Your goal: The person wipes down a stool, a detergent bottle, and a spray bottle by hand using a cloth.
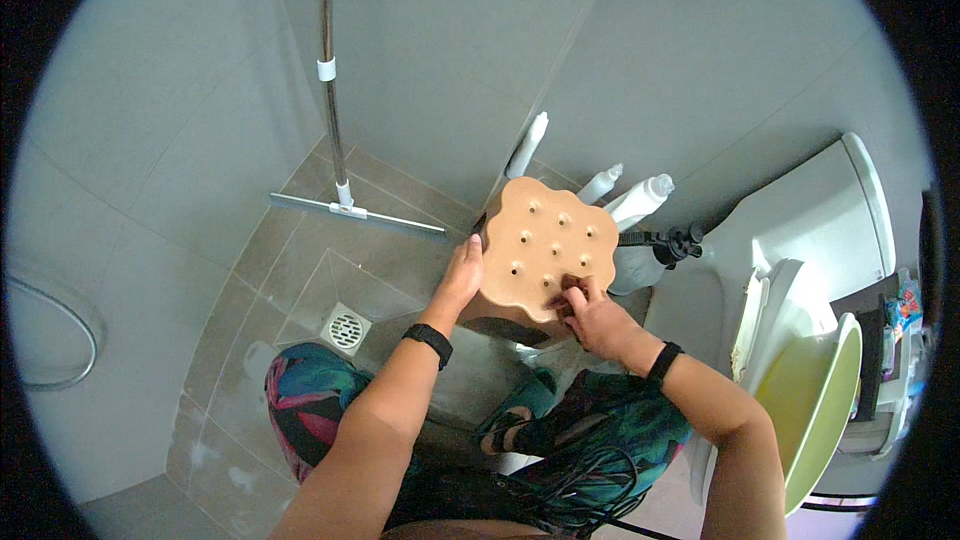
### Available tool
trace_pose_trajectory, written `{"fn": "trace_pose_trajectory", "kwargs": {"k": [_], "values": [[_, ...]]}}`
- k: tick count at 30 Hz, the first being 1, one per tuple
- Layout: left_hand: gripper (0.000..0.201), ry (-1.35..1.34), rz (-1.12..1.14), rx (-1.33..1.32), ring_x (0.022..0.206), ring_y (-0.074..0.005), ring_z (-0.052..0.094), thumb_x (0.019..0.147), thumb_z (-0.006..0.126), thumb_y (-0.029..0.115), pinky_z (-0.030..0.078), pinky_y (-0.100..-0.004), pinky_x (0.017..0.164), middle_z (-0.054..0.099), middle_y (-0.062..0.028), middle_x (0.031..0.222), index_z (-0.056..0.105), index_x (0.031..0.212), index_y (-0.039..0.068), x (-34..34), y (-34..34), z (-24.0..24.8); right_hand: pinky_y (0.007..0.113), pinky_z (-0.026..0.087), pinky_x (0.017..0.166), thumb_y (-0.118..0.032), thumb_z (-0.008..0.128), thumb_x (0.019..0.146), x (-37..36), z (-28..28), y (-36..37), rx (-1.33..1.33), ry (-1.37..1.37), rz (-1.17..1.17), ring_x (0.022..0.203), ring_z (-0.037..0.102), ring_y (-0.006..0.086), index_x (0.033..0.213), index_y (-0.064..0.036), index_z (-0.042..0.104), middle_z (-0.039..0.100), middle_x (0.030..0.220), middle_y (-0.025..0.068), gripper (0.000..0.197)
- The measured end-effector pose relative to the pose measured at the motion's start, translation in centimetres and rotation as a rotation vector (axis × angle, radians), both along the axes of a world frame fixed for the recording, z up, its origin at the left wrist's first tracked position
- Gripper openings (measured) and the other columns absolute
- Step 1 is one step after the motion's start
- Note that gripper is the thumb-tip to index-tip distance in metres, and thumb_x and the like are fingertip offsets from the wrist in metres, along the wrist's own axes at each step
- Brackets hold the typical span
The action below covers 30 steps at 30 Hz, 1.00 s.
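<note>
A tan biscuit-shaped stool (545,240) with a scalloped top and several small holes is in front of me on the tiled floor. Its lower side is darker brown. My left hand (463,272) grips the stool's left edge, the fingers partly hidden behind its side. At the near right edge of the top, my right hand (592,318) is closed on a small dark brown pad (574,284) and presses it against the surface. Fingers cover much of this pad, so its exact kind is unclear. Both wrists wear black bands.
Behind the stool, several white bottles (640,202) stand by the wall, with a black-topped sprayer (640,262) beside them. A floor squeegee (345,208) leans at the back left, and a drain (346,328) lies nearer. To the right are a white toilet (800,210) and a green basin (815,410).
</note>
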State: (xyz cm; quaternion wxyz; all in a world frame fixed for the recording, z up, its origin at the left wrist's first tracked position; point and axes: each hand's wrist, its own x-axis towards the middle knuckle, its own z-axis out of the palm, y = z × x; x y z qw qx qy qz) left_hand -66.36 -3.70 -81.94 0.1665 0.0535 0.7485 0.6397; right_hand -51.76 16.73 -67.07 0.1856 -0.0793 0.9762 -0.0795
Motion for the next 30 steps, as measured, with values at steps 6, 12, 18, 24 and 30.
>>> {"fn": "trace_pose_trajectory", "kwargs": {"k": [6,12,18,24,30], "values": [[0.054,-0.029,-0.047,-0.024,0.122,-0.0300,0.053,0.105,0.026,0.034,0.038,-0.0385,0.106,0.056,-0.0211,0.132,0.052,0.130,-0.007,-0.5,-0.3,0.4,0.049,0.051,0.092,-0.007,0.054,0.086,0.2,-1.5,-1.7,0.092,0.067,-0.009,0.112,0.055,0.0460,0.123,-0.0031,0.045,0.041,0.126,0.0259,0.039],[0.050,-0.007,0.017,0.236,0.125,-0.0392,0.050,0.102,0.030,0.027,0.038,-0.0399,0.106,0.055,-0.0285,0.131,0.053,0.128,-0.009,-1.1,-0.5,-3.1,0.048,0.052,0.086,-0.015,0.053,0.090,-8.0,-0.8,-8.2,0.017,0.241,0.130,0.100,0.061,0.0417,0.117,-0.0051,0.047,0.049,0.117,0.0217,0.029],[0.053,0.028,0.013,0.097,0.130,-0.0404,0.046,0.103,0.030,0.034,0.035,-0.0421,0.109,0.052,-0.0272,0.136,0.050,0.133,-0.005,-0.7,0.1,-3.1,0.049,0.050,0.093,-0.014,0.050,0.093,-18.0,-1.3,-3.7,0.098,0.312,-0.205,0.112,0.057,0.0384,0.123,-0.0120,0.049,0.045,0.126,0.0182,0.031],[0.061,-0.091,-0.076,0.162,0.139,-0.0376,0.034,0.102,0.031,0.042,0.025,-0.0401,0.116,0.039,-0.0241,0.148,0.039,0.144,-0.002,-0.1,-0.6,-2.7,0.049,0.051,0.089,-0.023,0.056,0.093,-20.0,-2.2,-6.0,0.071,0.281,-0.524,0.106,0.058,0.0437,0.120,-0.0071,0.050,0.046,0.122,0.0214,0.032],[0.043,-0.581,0.010,0.610,0.115,-0.0210,0.056,0.101,0.043,0.033,0.044,-0.0350,0.100,0.061,-0.0093,0.125,0.057,0.130,0.004,0.4,-1.8,2.7,0.049,0.049,0.087,-0.027,0.060,0.089,-10.6,-1.3,-12.5,-0.011,0.277,-0.167,0.103,0.057,0.0415,0.120,-0.0035,0.050,0.052,0.114,0.0246,0.040]]}}
